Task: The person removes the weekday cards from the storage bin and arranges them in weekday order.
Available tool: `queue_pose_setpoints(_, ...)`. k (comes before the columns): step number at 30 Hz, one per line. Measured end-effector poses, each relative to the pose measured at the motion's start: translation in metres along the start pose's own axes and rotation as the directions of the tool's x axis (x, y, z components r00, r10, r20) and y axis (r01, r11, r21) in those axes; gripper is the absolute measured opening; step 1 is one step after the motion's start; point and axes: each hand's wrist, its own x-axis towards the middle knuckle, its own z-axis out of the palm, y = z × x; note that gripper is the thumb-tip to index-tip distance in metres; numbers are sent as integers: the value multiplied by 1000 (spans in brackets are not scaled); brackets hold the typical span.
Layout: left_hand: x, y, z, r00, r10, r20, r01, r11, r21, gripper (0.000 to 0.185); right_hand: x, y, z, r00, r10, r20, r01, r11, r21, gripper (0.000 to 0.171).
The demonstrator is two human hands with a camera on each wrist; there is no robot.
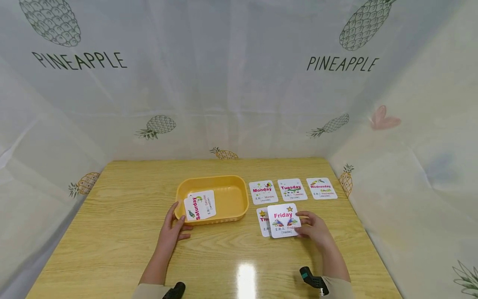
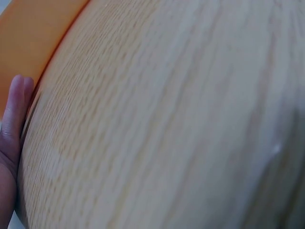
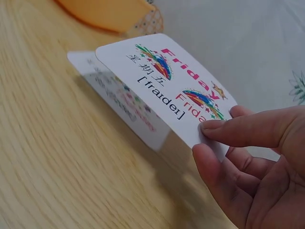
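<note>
My right hand (image 1: 315, 227) pinches the Friday card (image 1: 283, 221) by its right edge, thumb on top and fingers beneath. That card is raised off the table and overlaps the Thursday card (image 1: 262, 224), hiding most of it. In the right wrist view, the Friday card (image 3: 157, 81) tilts above the Thursday card (image 3: 114, 100), which lies on the wood. At the tray's near left corner, my left hand (image 1: 173, 226) holds the yellow tray (image 1: 231, 203). Inside the tray's left end lies the Saturday card (image 1: 201, 205), turned sideways, with another card edge showing under it.
Behind the Friday card, a row runs left to right: the Monday card (image 1: 263, 192), the Tuesday card (image 1: 292, 189) and the Wednesday card (image 1: 322, 189). All rest on the wooden table (image 1: 216, 257). A pineapple-print cloth (image 1: 231, 83) encloses the back and sides.
</note>
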Motion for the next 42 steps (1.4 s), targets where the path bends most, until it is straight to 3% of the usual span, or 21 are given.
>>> queue_pose_setpoints(10, 0, 2, -1, 999, 40, 13, -40, 999, 17, 61, 4, 0, -35, 1000, 29, -4, -29, 993, -114, 50)
queue_pose_setpoints(22, 3, -1, 0, 998, 59, 10, -60, 998, 17, 61, 11, 4, -59, 999, 52, 12, -50, 992, -112, 53)
queue_pose_setpoints(29, 1, 1, -1, 1000, 10, 3, -10, 1000, 3, 63, 17, 8, -64, 999, 42, 6, -40, 987, -154, 52)
queue_pose_setpoints(35, 0, 0, -1, 1000, -3, 4, 3, 1000, 5, 63, 23, 10, -63, 999, -3, -49, -16, 930, -367, 49)
queue_pose_setpoints(42, -1, 1, 0, 1000, 4, 2, -4, 1000, 5, 63, 25, 11, -59, 997, -31, -68, -5, 878, -479, 54)
